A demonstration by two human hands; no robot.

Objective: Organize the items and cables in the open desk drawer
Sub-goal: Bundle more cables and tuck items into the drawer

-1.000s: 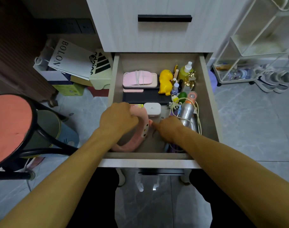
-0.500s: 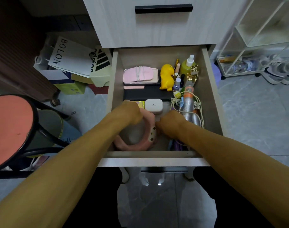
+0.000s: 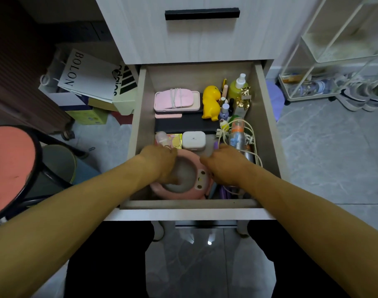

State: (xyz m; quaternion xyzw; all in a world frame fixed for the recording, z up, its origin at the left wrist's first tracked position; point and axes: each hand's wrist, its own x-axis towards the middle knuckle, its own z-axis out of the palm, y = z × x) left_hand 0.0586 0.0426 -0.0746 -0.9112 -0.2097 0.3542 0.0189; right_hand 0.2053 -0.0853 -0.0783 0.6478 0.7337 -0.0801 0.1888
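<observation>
Nearest the drawer's front rail [image 3: 190,204], the pink ring-shaped neck fan [image 3: 202,186] lies flat at the front left of the open drawer, its bunny face showing on the right arm of the ring. The left hand [image 3: 160,163] sits over the ring's left side with fingers curled down into its centre, gripping it; half a second ago this hand was higher on the ring. The right hand [image 3: 223,166] has its fingers curled at the ring's 2 o'clock edge; whether it grips the fan or what lies beneath, I cannot tell. The fan has settled lower and flatter than a second ago, when it stood tilted. At 3 o'clock from the right hand, a white cable [image 3: 251,139] loops round a silver bottle [image 3: 237,139]. Beyond the hands sit a white earbud case [image 3: 193,140], a black flat case [image 3: 187,124], a pink pouch [image 3: 176,101] and a yellow duck [image 3: 210,103].
</observation>
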